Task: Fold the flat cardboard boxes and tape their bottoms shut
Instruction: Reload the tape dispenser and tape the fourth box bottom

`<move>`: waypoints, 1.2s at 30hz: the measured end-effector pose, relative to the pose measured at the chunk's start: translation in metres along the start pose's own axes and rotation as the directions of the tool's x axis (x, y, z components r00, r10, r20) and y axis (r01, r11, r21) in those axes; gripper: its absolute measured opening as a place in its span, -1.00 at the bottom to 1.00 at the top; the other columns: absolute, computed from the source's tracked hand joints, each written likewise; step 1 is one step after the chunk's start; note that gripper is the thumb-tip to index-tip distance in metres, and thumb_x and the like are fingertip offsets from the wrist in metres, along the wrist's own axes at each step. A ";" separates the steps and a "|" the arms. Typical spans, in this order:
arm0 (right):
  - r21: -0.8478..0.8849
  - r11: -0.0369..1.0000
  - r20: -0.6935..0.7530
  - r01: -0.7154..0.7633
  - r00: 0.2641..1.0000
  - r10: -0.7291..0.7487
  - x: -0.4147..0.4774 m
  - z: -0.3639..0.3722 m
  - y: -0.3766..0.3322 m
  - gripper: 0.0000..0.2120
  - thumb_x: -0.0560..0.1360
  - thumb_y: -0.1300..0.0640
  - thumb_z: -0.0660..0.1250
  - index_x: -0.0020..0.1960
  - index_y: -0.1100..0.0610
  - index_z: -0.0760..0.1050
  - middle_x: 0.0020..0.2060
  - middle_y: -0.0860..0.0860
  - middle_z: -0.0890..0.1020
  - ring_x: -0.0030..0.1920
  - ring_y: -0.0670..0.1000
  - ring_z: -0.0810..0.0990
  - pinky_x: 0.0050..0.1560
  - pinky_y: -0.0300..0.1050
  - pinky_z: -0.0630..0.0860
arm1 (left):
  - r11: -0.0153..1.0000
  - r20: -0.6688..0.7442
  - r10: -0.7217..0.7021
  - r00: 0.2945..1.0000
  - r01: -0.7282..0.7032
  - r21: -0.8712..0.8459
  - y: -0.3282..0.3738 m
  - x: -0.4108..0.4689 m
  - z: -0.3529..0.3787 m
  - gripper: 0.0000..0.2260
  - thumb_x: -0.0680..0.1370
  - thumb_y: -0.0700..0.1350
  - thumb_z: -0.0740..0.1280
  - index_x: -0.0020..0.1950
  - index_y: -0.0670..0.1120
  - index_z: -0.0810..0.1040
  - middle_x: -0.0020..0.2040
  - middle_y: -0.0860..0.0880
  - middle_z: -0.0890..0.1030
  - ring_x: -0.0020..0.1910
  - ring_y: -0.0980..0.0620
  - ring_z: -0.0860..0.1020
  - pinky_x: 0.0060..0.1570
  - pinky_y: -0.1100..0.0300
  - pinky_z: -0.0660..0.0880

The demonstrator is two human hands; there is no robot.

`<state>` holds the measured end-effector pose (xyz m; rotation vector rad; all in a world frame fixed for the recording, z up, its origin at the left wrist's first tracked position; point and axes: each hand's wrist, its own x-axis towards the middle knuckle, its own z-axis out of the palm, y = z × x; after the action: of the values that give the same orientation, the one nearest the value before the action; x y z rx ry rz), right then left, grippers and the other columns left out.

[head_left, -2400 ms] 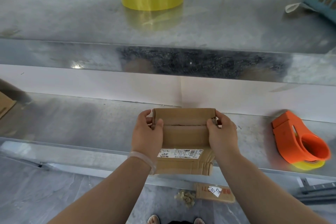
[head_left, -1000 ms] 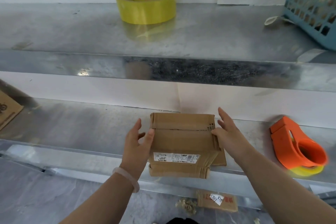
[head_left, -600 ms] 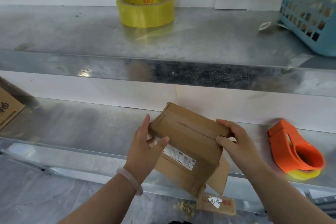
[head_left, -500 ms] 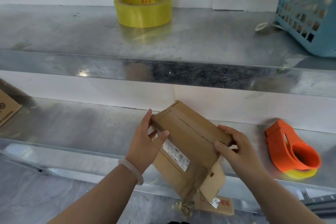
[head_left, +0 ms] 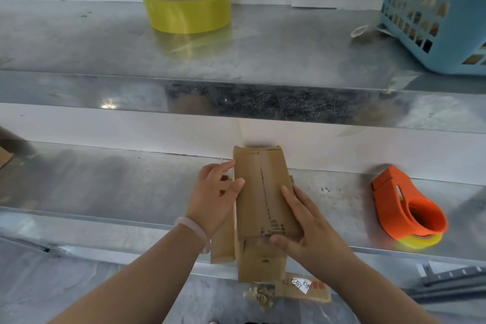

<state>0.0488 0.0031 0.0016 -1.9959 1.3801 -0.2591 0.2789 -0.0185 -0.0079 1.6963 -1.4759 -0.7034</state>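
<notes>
Here the cardboard box (head_left: 263,197) is lying lengthwise away from the person, over the front part of the lower shelf (head_left: 118,187). Its seamed face is turning up, and its loose flaps are hanging past the shelf's front edge. The left hand (head_left: 213,200) is gripping the box's left side, its fingers (head_left: 223,166) curling onto the edge and the thumb pressing on the top face. The right hand (head_left: 307,229) is holding the near right corner. Its forefinger is lying nearly straight along the top face, the thumb is crossing the near edge, and the other fingers are going out of sight. A pale bracelet (head_left: 192,229) is sitting on the left wrist.

An orange tape dispenser (head_left: 405,208) is resting on the same shelf, well to the right. On the upper shelf (head_left: 263,47) a yellow tape roll (head_left: 186,8) is standing near the white wall, and a blue basket (head_left: 434,16) is occupying the right end. A cardboard scrap (head_left: 305,289) with a white label is lying on the grey floor (head_left: 79,284) below.
</notes>
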 end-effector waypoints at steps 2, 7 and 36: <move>-0.018 1.000 -0.083 -0.021 0.996 0.019 0.007 0.001 -0.003 0.02 0.21 -0.64 0.05 0.55 -0.28 -0.16 0.54 -0.28 -0.14 0.53 -0.11 0.10 0.45 0.01 0.31 | 0.995 0.077 0.098 0.992 -0.096 -0.023 -0.001 -0.017 -0.001 -0.40 0.44 0.40 0.20 0.41 0.16 0.35 0.34 0.11 0.32 0.26 0.21 0.39 0.24 0.14 0.51; -0.016 1.000 -0.064 -0.013 0.998 0.012 0.027 0.011 -0.010 -0.12 0.50 -0.34 0.21 0.55 -0.21 -0.32 0.55 -0.22 -0.24 0.56 -0.04 0.04 0.49 0.04 0.25 | 0.955 0.318 0.200 0.927 -0.257 0.148 -0.024 -0.027 0.004 -0.40 0.47 0.34 0.25 0.47 0.31 0.16 0.55 0.26 -0.16 0.48 0.17 0.15 0.43 0.14 0.33; -0.470 0.775 -0.444 -0.421 0.872 0.205 -0.035 -0.064 0.209 -0.25 0.49 0.04 0.31 0.57 -0.11 0.02 -0.12 -0.09 0.67 0.07 0.04 0.63 0.39 -0.03 0.23 | 0.648 0.294 0.416 0.861 -0.507 0.569 0.021 -0.025 0.022 -0.36 0.54 0.39 0.05 0.43 0.02 0.44 0.43 -0.05 0.44 0.43 -0.09 0.34 0.28 -0.21 0.40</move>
<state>-0.1552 -0.0349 -0.0763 -2.1814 2.2246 -0.0757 0.2453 0.0008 -0.0050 1.6138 -2.3241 -0.0134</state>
